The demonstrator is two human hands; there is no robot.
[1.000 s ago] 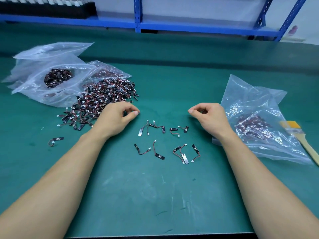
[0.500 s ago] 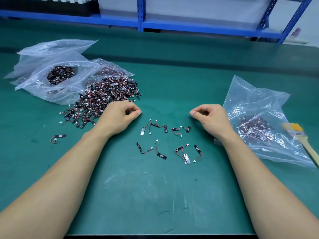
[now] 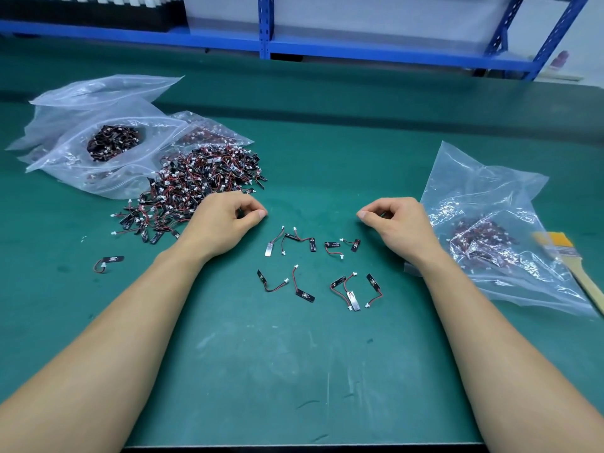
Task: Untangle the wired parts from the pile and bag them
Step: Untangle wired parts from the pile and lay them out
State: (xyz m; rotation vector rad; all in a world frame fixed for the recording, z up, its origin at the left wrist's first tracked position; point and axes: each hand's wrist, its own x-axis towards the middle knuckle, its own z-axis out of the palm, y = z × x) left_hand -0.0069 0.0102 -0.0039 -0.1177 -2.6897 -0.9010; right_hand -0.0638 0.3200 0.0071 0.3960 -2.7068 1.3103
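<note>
In the head view, both hands lay where they had been a second before: the left hand [image 3: 222, 223] at the near edge of the pile [image 3: 196, 188], the right hand [image 3: 400, 225] just left of the bag [image 3: 474, 191] on the right. Each rested loosely curled on the bench [image 3: 294, 371], with no part seen in its fingers. A scatter of freed parts [image 3: 304, 295] lay between them, slightly nearer. Nothing had been bagged in that second; gathering the parts probably came next.
</note>
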